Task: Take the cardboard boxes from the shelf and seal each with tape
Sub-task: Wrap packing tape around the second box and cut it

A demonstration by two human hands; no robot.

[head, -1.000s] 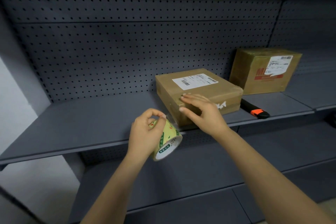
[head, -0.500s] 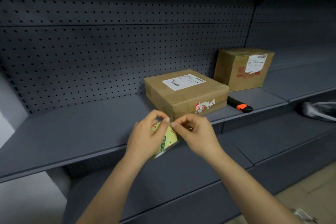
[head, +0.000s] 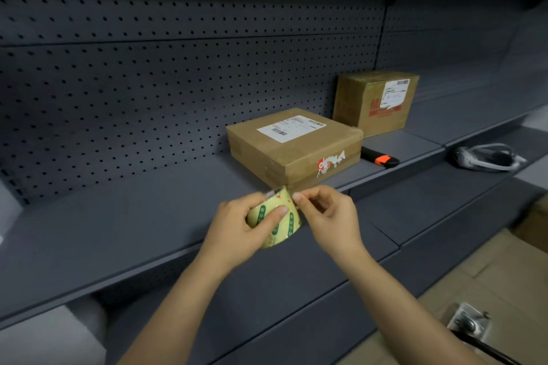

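Tape (head: 287, 208): a yellowish clear roll, held in the air in front of the shelf (head: 133, 231) edge, just below the near box's (head: 296, 154) front corner.
Left hand (head: 234, 227): wrapped round the roll, thumb laid across its outer face.
Right hand (head: 333, 216): thumb and forefinger pinched at the roll's top edge, apparently on the loose end; whether the end is lifted cannot be told.
Tape handling: likely light, with a stiff core. The film is thin and sticky and prone to fold onto itself. Best to steady the roll by its rim and draw the end by its very tip.
Near box: flat and closed, lying on the shelf close to its front edge.
Far box (head: 355, 107): taller, set back by the pegboard, apart from the near one.
Box handling: stiff cardboard, probably not heavy. Glossy old tape bands could make the faces slick, so take hold at two opposite sides or under the bottom edges.
Knife (head: 381, 157): black and orange, lying on the shelf just beside the near box.
Near box writing: a white shipping label with barcodes on top, print too small to read, and a torn red-and-white sticker on the front.
Far box writing: a white label over red print that begins with "M".
Tape writing: green oval marks, illegible.
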